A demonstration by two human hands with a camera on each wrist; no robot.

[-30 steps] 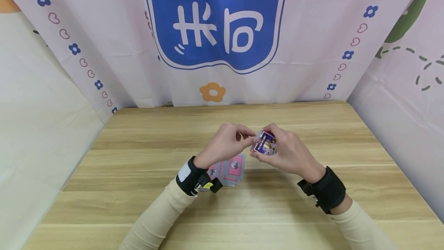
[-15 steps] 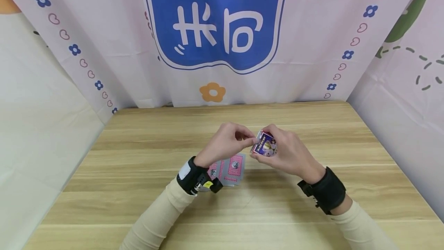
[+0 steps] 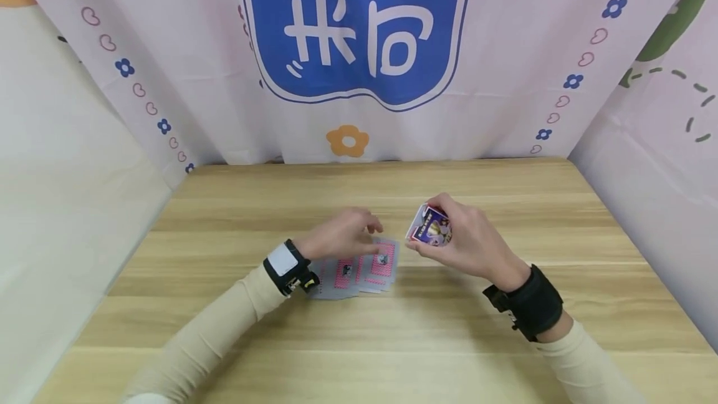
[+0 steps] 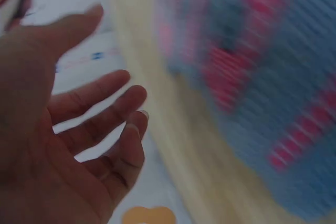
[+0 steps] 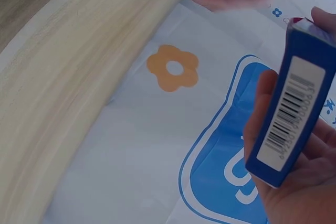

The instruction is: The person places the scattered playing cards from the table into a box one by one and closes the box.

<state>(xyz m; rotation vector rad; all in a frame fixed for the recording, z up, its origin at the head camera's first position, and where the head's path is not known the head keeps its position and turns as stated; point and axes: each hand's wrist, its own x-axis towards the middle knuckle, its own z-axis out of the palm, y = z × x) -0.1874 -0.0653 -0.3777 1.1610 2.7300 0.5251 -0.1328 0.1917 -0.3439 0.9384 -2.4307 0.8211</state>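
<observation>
My right hand [image 3: 471, 245] grips a small blue card box [image 3: 434, 227], thumb on the near side and fingers on the far side. A barcode shows on the box's narrow side in the right wrist view. Its end facing left appears to be opened. My left hand [image 3: 344, 234] hovers over a spread of playing cards [image 3: 373, 276], fingers loosely bent and holding nothing. The cards lie backs up, pink and grey, overlapping on the table; the left hand and wrist hide part of them. In the left wrist view the cards look blurred beside the relaxed fingers [image 4: 100, 108].
The wooden table [image 3: 359, 354] reaches back to a white printed cloth [image 3: 224, 105] with a blue emblem. Pale cloth side walls [image 3: 67, 217] stand at left and right. Each wrist wears a black strap [image 3: 533, 304] with a camera.
My left hand has let go of the box's end and moved left and down, over the cards. The right hand keeps its grip on the box. The head view has shifted slightly.
</observation>
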